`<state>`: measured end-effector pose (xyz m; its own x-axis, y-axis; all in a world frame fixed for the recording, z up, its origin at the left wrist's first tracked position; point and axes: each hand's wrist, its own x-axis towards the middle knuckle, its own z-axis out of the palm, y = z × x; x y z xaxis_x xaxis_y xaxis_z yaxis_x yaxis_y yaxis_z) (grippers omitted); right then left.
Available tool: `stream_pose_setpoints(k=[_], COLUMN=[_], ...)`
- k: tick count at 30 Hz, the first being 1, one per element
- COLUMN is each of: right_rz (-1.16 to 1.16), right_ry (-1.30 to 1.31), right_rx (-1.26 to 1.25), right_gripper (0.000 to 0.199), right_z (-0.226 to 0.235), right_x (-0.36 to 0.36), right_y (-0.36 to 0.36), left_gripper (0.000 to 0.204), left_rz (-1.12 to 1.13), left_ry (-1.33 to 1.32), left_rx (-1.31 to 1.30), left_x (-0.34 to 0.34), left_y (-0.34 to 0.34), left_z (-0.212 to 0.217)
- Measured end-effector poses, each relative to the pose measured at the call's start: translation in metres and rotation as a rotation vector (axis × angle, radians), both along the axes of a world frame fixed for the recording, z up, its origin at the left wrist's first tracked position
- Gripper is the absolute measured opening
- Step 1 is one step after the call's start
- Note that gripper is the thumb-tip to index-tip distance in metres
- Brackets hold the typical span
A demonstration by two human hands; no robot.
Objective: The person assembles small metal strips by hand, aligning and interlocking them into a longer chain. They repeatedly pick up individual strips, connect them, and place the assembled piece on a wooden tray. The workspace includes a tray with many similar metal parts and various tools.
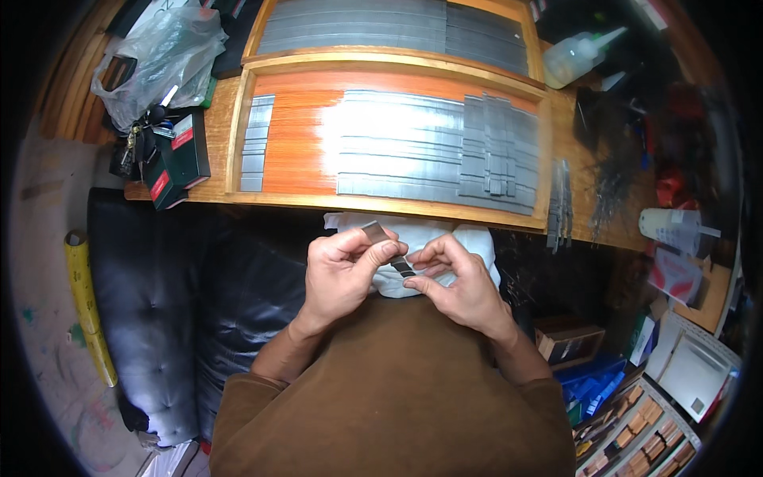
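— What has the person got in their hands, down in the middle of the frame?

— A short, narrow strip of grey metal point(388, 248). The left hand point(340, 274) is curled nearly closed, pinching the strip's upper end between thumb and forefinger. The right hand point(459, 280) is curled too, its thumb and fingertips nipping the lower, darker end. The strip slants from upper left to lower right between them.

— And that white thing underneath?

— A crumpled white cloth point(465, 237), bunched just behind and below the hands, at the near edge of the wooden tray. The right hand's fingers seem to rest on it; I can't tell whether the strip touches it.

— Which tray?

— The shallow wooden tray with an orange floor point(298, 135), across the upper middle of the frame. Long flat grey metal strips point(397, 151) lie side by side in it, with a shorter stack crosswise at their right end. A second wooden tray of strips point(389, 28) sits above it at the top edge.

— Anything else nearby?

— A clear plastic bag point(159, 56) at upper left, with small dark green boxes point(187, 147) below it. A translucent squeeze bottle point(576, 56) at upper right. A loose bundle of metal strips point(560, 207) hangs over the bench edge to the right of the tray. A black padded seat point(159, 302) fills the left, and the person's brown sleeves come in from the bottom.
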<state>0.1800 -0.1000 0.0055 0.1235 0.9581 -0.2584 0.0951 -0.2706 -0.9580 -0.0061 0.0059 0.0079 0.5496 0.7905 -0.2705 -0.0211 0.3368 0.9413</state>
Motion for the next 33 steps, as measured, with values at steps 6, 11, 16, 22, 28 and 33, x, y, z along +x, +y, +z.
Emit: stream_pose_setpoints(k=[6,11,16,22,28,33], right_rz=[-0.025,-0.069,-0.100,-0.176,-0.403,-0.802], right_ry=[0.022,-0.027,-0.030,0.079,0.215,0.035], right_rx=[-0.007,0.035,0.057,0.049,0.114,0.332], right_gripper=[0.018,0.017,0.018,0.020,0.019,0.029], right_z=[-0.017,-0.027,-0.034,-0.045,-0.061,-0.040], right_x=[-0.005,-0.012,-0.015,-0.008,0.010,0.060], right_y=[-0.010,-0.020,-0.032,-0.047,-0.083,-0.131], left_gripper=[0.017,0.035,0.020,0.011,0.051,0.048], left_rz=[0.031,0.020,0.005,-0.065,-0.311,-0.392], left_ry=[-0.104,-0.145,-0.114,-0.018,0.034,0.100], left_rx=[-0.046,-0.029,0.063,0.213,0.244,0.233], left_x=[0.004,-0.003,-0.001,0.018,0.045,0.043], left_y=[-0.010,-0.020,-0.026,-0.028,-0.031,-0.034], left_z=[0.000,-0.005,-0.009,-0.006,0.003,-0.011])
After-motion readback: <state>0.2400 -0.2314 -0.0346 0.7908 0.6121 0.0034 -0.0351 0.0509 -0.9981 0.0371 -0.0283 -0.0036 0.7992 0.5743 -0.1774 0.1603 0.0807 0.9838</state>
